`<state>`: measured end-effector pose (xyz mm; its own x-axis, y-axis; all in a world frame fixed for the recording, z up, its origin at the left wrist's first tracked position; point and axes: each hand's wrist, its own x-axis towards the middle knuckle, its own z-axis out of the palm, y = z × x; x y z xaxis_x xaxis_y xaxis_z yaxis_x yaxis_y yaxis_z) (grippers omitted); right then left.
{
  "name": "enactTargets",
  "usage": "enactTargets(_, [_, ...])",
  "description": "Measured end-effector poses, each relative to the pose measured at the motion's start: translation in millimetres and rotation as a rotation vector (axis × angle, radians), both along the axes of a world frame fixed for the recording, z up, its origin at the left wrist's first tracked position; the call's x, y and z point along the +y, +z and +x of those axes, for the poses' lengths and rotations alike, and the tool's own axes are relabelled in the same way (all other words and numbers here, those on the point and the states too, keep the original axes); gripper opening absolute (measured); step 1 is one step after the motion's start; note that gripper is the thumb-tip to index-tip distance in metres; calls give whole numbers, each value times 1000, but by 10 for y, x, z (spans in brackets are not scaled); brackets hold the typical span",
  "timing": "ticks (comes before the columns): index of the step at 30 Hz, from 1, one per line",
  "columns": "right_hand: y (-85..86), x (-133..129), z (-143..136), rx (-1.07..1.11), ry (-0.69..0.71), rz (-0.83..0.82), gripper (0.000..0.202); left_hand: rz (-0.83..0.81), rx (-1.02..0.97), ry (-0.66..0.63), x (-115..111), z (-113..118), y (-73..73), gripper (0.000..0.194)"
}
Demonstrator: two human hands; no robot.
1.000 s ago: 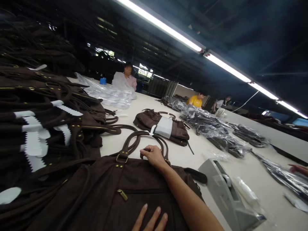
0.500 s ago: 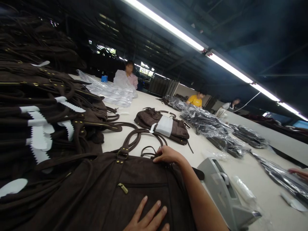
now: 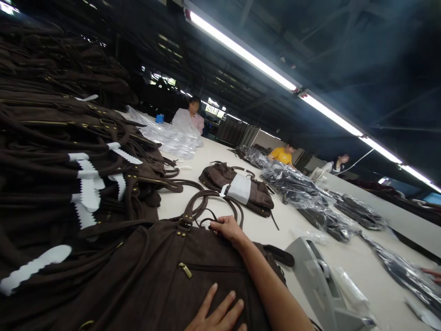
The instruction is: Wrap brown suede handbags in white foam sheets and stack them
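A dark brown bag (image 3: 165,271) with looped handles, brass rivets and a brass zip pull lies in front of me. Flat on its front, below the zip, rests my left hand (image 3: 218,312), fingers spread. My right hand (image 3: 227,228) is at the bag's top edge beside the handles, its fingers closed on the edge near a thin dark strap. Exactly what lies between those fingertips is hidden. Beyond it, another brown bag (image 3: 220,177) wrapped with a white band sits on the pale table (image 3: 188,202).
Brown bags (image 3: 62,133) with white handle wraps are piled at left. A grey tape dispenser (image 3: 317,276) stands at right. Plastic-wrapped bags (image 3: 296,184) and clear plastic sheets (image 3: 168,138) lie farther back. Several people are around the table; one person's hand (image 3: 432,273) shows at the right edge.
My right hand has moved left along the bag's top edge towards the handles. My left hand stays flat on the bag. The view has shifted slightly.
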<state>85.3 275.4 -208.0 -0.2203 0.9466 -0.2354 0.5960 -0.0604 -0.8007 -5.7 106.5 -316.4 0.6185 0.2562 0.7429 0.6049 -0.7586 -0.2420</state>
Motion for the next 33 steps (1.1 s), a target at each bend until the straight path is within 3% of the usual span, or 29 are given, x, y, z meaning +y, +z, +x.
enactTargets(3, [40,20,-11,-139,83,64,25,47,-69,21,79,160,-326,32])
enactTargets(6, [77,48,-117,-259,162,122,45,16,-54,19,112,204,-388,30])
enactTargets(9, [57,68,-270,-389,123,183,54,-32,-31,-17,47,75,-129,25])
enactTargets(13, [-19,78,-362,-480,92,157,44,-147,75,-69,-72,-133,228,34])
enactTargets(17, [-29,63,-329,-549,65,189,19,-272,79,-118,-138,-174,311,41])
enactTargets(19, [-4,46,-294,-587,24,224,17,-379,95,-126,-181,-182,371,47])
enactTargets(22, [41,23,-235,-611,4,243,22,-489,120,-123,-249,-216,528,53])
enactTargets(28, [93,108,-217,-571,52,103,69,-586,190,-113,-312,-254,753,63])
enactTargets(33, [68,217,-280,-494,80,18,48,-683,169,-150,-308,-265,774,65])
